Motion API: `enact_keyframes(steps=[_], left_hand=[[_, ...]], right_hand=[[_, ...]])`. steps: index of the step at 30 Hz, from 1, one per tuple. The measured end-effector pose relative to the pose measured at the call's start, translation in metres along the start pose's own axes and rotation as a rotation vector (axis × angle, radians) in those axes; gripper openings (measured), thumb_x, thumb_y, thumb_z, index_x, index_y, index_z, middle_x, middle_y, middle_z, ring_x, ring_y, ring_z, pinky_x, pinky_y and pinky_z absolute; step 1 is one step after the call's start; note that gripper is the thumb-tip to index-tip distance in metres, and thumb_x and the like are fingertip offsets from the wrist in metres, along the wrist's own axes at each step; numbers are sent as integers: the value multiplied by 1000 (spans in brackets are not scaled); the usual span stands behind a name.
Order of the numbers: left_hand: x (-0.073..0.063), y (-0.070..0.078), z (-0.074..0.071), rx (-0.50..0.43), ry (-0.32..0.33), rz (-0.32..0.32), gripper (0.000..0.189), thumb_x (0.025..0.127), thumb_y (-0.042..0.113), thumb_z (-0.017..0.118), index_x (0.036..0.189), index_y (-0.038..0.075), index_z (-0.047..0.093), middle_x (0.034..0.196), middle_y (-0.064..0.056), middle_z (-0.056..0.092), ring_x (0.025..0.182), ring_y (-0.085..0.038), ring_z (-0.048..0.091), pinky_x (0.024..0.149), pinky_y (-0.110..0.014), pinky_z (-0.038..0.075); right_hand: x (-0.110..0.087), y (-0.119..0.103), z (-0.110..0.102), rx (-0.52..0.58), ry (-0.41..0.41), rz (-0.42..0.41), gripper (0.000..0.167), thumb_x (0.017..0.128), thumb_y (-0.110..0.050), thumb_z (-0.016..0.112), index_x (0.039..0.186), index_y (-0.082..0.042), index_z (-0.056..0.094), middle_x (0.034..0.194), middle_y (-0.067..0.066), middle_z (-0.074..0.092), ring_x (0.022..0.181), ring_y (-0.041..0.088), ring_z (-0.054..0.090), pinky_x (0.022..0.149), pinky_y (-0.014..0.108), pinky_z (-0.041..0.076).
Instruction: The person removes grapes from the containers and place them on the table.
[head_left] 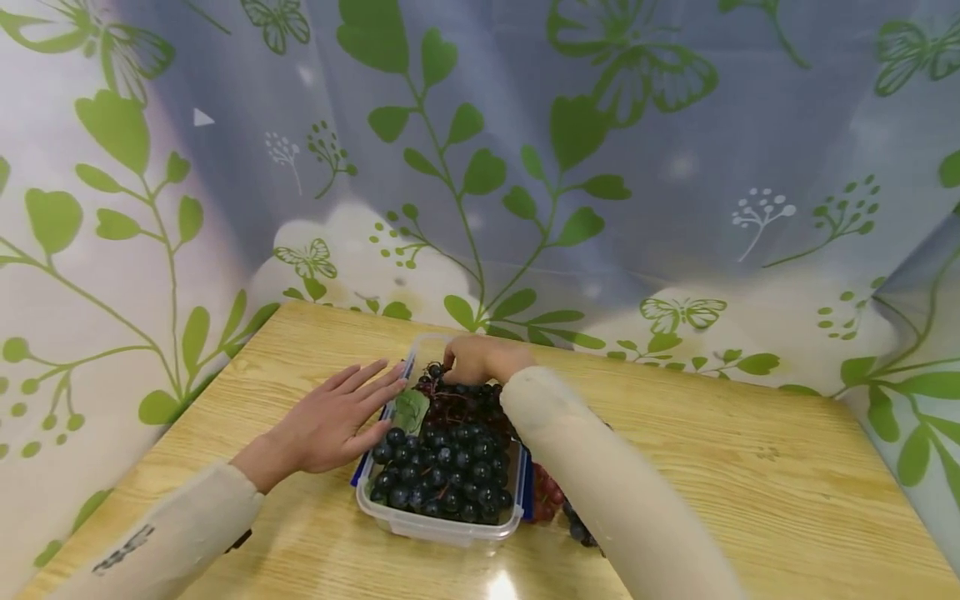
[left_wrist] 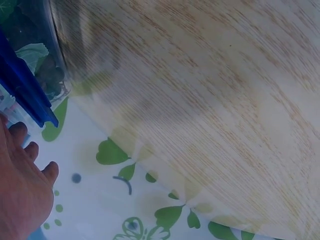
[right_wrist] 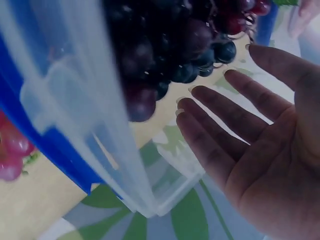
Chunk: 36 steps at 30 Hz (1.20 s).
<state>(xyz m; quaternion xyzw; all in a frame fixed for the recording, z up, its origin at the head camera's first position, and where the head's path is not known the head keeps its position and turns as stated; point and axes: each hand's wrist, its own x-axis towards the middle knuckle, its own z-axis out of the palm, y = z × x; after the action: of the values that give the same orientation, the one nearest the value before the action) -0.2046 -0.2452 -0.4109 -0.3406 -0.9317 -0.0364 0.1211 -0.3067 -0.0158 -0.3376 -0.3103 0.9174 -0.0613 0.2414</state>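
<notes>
A clear plastic box (head_left: 438,529) with blue side clips stands on the table, filled with bunches of dark grapes (head_left: 446,471). Spread along the box's left rim is my left hand (head_left: 330,421), fingers straight. A green leaf (head_left: 411,412) lies inside near its fingertips. My right hand (head_left: 483,357) reaches into the far end of the box, over darker, reddish grapes (head_left: 453,408). In the right wrist view its fingers (right_wrist: 225,107) are extended beside the grapes, gripping none of them. The left wrist view catches only part of the left hand (left_wrist: 25,185), near a blue clip (left_wrist: 25,82).
Red grapes (head_left: 547,496) lie on the table against the box's right side, with more dark grapes (head_left: 579,527) beside them, partly under the right sleeve (head_left: 600,467). A leaf-patterned curtain (head_left: 495,183) hangs behind the wooden table (head_left: 750,483).
</notes>
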Motion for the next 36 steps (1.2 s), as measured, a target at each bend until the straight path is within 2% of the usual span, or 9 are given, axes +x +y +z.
enact_keyframes(steps=[8, 11, 13, 16, 22, 24, 27, 29, 36], left_hand=[[0, 0, -2, -4, -47, -23, 56, 102, 42, 38, 150, 13, 35, 156, -5, 23, 142, -27, 20, 112, -47, 18], [0, 1, -2, -7, -55, -31, 56, 102, 42, 37, 150, 14, 34, 157, -4, 22, 142, -27, 19, 113, -47, 16], [1, 1, -2, -9, -58, -32, 56, 102, 43, 37, 151, 15, 33, 157, -4, 22, 143, -26, 18, 113, -47, 16], [1, 1, -1, -15, -60, -34, 56, 102, 43, 36, 151, 16, 32, 157, -4, 22, 143, -25, 18, 113, -47, 16], [1, 1, -1, -19, -56, -35, 55, 103, 42, 36, 150, 14, 34, 156, -4, 24, 142, -26, 19, 113, -47, 17], [1, 1, -1, -21, -54, -36, 55, 103, 42, 36, 150, 14, 35, 156, -5, 24, 142, -26, 19, 113, -47, 18], [1, 2, -1, -22, -53, -33, 55, 103, 42, 36, 150, 14, 35, 156, -4, 25, 142, -26, 20, 112, -48, 18], [1, 2, 0, -23, -48, -31, 55, 103, 41, 36, 150, 13, 35, 155, -5, 25, 142, -26, 20, 112, -48, 19], [0, 2, 0, -29, -57, -43, 55, 103, 43, 34, 150, 14, 35, 156, -3, 23, 142, -25, 19, 112, -48, 20]], right_hand=[[5, 8, 8, -42, -61, 54, 35, 99, -29, 55, 128, -10, 59, 127, 3, 56, 111, 17, 55, 92, 35, 45], [9, 8, 6, -62, -96, 54, 22, 99, -30, 54, 99, -10, 64, 93, -1, 60, 77, 10, 54, 74, 28, 45], [10, 7, 2, -71, -107, 58, 30, 100, -30, 53, 75, -12, 55, 67, -4, 46, 56, 8, 37, 61, 25, 35], [11, 3, -3, -70, -111, 94, 46, 99, -30, 53, 59, -15, 38, 52, -3, 26, 46, 10, 17, 53, 27, 25], [15, -3, -6, -52, -115, 166, 53, 100, -30, 51, 52, -17, 34, 48, -4, 23, 42, 10, 17, 50, 27, 29], [16, -4, -4, -48, -118, 177, 48, 100, -32, 51, 55, -16, 42, 54, -3, 33, 46, 11, 29, 54, 29, 34], [17, -3, -1, -48, -115, 184, 32, 98, -34, 53, 78, -12, 63, 81, 0, 58, 67, 13, 51, 68, 32, 44], [14, -3, 1, -41, -93, 192, 27, 96, -36, 56, 92, -12, 67, 101, 3, 61, 82, 17, 56, 74, 35, 46], [18, -5, 13, -31, -22, 220, 41, 94, -32, 59, 59, -16, 45, 59, -2, 39, 55, 13, 38, 58, 31, 38]])
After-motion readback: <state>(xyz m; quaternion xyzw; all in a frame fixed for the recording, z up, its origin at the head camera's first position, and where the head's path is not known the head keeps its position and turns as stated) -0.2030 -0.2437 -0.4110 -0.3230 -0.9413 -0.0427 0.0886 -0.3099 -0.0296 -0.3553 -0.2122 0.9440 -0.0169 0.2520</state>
